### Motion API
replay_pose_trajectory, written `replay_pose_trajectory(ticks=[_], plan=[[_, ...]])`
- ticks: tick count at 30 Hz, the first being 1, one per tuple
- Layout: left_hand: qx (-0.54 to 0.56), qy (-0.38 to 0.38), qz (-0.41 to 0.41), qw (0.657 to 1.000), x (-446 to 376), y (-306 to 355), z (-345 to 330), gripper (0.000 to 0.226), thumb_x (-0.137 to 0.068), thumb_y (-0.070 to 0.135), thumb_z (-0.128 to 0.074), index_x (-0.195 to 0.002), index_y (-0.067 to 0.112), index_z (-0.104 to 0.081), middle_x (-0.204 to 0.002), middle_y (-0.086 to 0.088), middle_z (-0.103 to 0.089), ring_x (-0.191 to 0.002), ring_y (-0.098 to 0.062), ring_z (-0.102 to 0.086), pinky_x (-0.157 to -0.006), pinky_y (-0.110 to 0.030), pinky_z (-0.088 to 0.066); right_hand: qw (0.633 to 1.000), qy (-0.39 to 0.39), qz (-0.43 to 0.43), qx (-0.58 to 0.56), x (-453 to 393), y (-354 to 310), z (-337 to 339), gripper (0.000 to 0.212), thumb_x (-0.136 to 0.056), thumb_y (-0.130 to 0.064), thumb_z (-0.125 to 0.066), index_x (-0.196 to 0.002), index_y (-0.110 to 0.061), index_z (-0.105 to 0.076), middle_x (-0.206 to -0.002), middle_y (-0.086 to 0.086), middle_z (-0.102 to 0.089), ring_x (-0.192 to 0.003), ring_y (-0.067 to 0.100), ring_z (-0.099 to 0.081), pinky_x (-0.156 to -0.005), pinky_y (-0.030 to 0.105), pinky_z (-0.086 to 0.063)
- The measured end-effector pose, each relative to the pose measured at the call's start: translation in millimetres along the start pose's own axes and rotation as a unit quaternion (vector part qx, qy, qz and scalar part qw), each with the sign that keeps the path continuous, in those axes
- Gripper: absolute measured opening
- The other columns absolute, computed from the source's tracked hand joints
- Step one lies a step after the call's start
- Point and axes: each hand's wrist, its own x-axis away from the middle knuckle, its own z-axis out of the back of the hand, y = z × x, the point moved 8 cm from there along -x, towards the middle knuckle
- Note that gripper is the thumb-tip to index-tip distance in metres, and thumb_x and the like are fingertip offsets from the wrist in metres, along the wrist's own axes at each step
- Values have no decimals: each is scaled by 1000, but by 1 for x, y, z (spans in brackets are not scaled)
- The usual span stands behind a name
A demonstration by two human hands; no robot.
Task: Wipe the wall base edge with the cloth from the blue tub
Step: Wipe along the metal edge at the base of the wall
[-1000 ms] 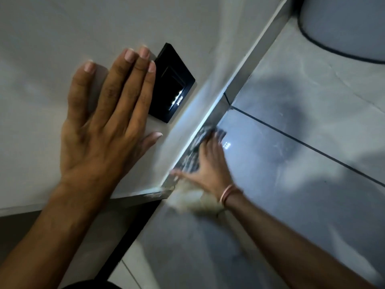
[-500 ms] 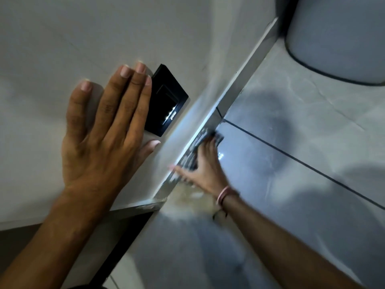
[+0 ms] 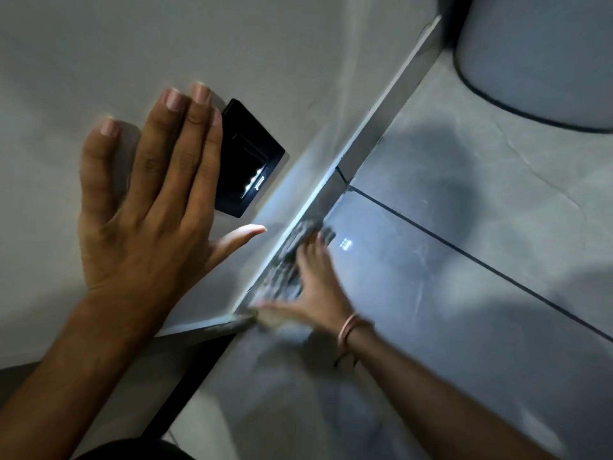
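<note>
The cloth (image 3: 292, 260) is dark and bumpy, and it lies low down where the wall (image 3: 298, 44) meets the floor (image 3: 464, 244). It is pressed right against the wall base edge (image 3: 374, 127), the pale strip that runs from the near middle up to the far right. The cloth looks blurry, so its true shape is hard to tell — it may be a folded rag.

The right hand (image 3: 318, 290) lies flat on top of the cloth with its fingers spread out, pushing it down against the edge and the floor. Its grip is not curled around the cloth; the fingers are apart and flat. A thin pink band (image 3: 348, 330) sits on that wrist.

The left hand (image 3: 146, 200) is up on the wall, to the left of the cloth. It is flat too, palm on the wall, fingers straight and close together, thumb pointing toward the base edge. It holds nothing.

Just beside the left hand's fingers there is a black square plate (image 3: 252, 161) set in the wall, with a few small bright lights along its lower side. A small bright spot shines on the grey floor tile near the cloth. Dark lines cross the floor between the tiles.

Far off at the right — in the top corner — stands a big pale round thing (image 3: 537, 54) on the floor.
</note>
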Motion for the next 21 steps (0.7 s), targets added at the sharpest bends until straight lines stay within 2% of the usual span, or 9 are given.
replay_pose_trajectory(ticks=[4, 6, 9, 11, 12, 14, 15, 17, 21], plan=[[-39, 38, -3, 999, -6, -1, -1, 105, -106, 79, -38, -174, 2, -21, -182, -12, -23, -171, -23, -3, -128, -66, -24, 995, 58, -22, 76, -48, 32, 69, 138, -60, -87, -70, -160, -12, -13, -174, 21, -5, -163, 31, -5, -130, 49, -25], [-44, 52, 3, 998, -8, 2, 0, 104, -106, 79, -40, -173, 1, -25, -181, -14, -25, -170, -23, -4, -128, -67, -26, 998, 36, 0, 42, -29, 22, 34, 134, -67, -77, -76, -162, -11, -8, -174, 19, -1, -163, 30, -2, -131, 49, -23], [5, 42, -13, 999, -24, 8, 5, 95, -110, 70, -43, -169, -4, -33, -179, -15, -21, -167, -26, -4, -119, -73, -43, 999, -6, -1, -44, 18, -4, -41, 130, -75, -75, -70, -165, -11, -1, -176, 11, 5, -164, 24, 6, -133, 45, -12], [-2, 66, -24, 997, -40, 10, 18, 80, -113, 58, -47, -160, -8, -47, -172, -24, -38, -163, -38, -27, -120, -72, -42, 983, 16, -61, -174, 24, -15, -58, 115, -81, -66, -69, -165, -17, -7, -175, 4, -11, -162, 20, -13, -132, 34, -19], [-5, 86, -26, 996, -48, 11, 27, 70, -115, 49, -50, -154, -9, -55, -165, -29, -48, -157, -43, -40, -121, -69, -40, 952, 62, -106, -282, 19, -17, -51, 102, -85, -53, -72, -164, -18, -18, -169, 2, -30, -155, 19, -31, -126, 26, -29], [23, 103, -35, 994, -65, 15, 47, 51, -115, 29, -50, -141, -12, -67, -152, -37, -60, -145, -52, -55, -118, -67, -43, 817, 203, -199, -501, 4, -13, -23, 75, -89, -14, -74, -156, -15, -40, -145, -2, -57, -134, 17, -56, -108, 14, -46], [44, 91, -48, 994, -76, 16, 56, 47, -114, 21, -47, -135, -13, -71, -148, -40, -62, -141, -56, -57, -115, -68, -46, 752, 268, -229, -558, -3, -15, -9, 68, -88, 3, -70, -150, -10, -47, -138, 4, -63, -126, 18, -61, -99, 9, -50], [100, 53, -106, 988, -98, 15, 68, 45, -111, 10, -42, -125, -17, -75, -142, -45, -62, -136, -63, -58, -111, -69, -51, 678, 352, -275, -584, -15, -21, 19, 58, -83, 19, -63, -138, 2, -58, -129, 22, -69, -111, 21, -64, -85, 8, -53], [227, 13, -158, 961, -139, 9, 72, 33, -90, -22, -60, -120, -25, -72, -139, -51, -59, -137, -66, -55, -114, -66, -51, 546, 375, -358, -658, -16, -10, 62, 34, -86, 20, -53, -113, 10, -69, -110, 27, -69, -98, 30, -61, -91, 48, -54]])
